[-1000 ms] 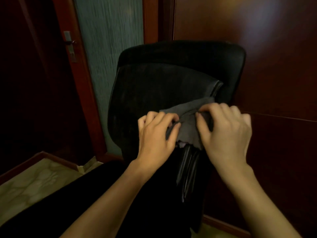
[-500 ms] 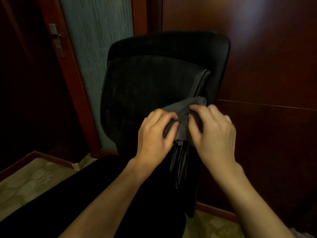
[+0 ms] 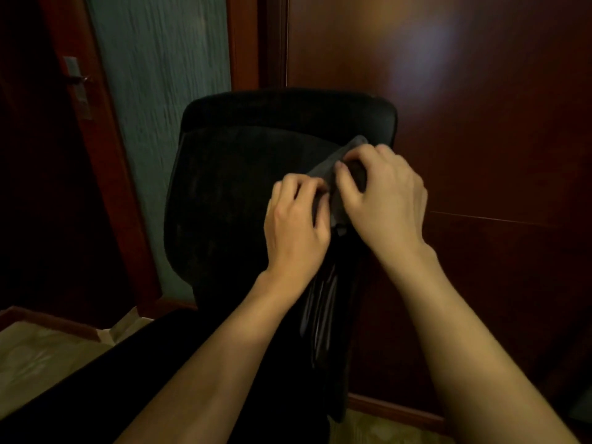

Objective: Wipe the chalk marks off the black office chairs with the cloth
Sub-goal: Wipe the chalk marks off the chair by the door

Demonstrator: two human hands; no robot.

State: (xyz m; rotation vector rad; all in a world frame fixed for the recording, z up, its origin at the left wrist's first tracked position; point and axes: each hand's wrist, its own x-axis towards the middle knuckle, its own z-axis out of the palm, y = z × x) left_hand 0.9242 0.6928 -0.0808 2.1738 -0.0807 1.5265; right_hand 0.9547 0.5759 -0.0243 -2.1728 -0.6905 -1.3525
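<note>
together hands [image 3: 339, 203] gripping cloth [image 3: 333, 169], against chair [image 3: 230, 187]

Two bare forearms, sleeveless to the frame edge, no rings or watch.

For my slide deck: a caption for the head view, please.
Both hands, left hand and right hand, grip a grey cloth against a black office chair.

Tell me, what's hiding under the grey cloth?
The black chair back's right edge lies under the cloth, which both the left hand and right hand grip. Any chalk beneath it is covered.
</note>
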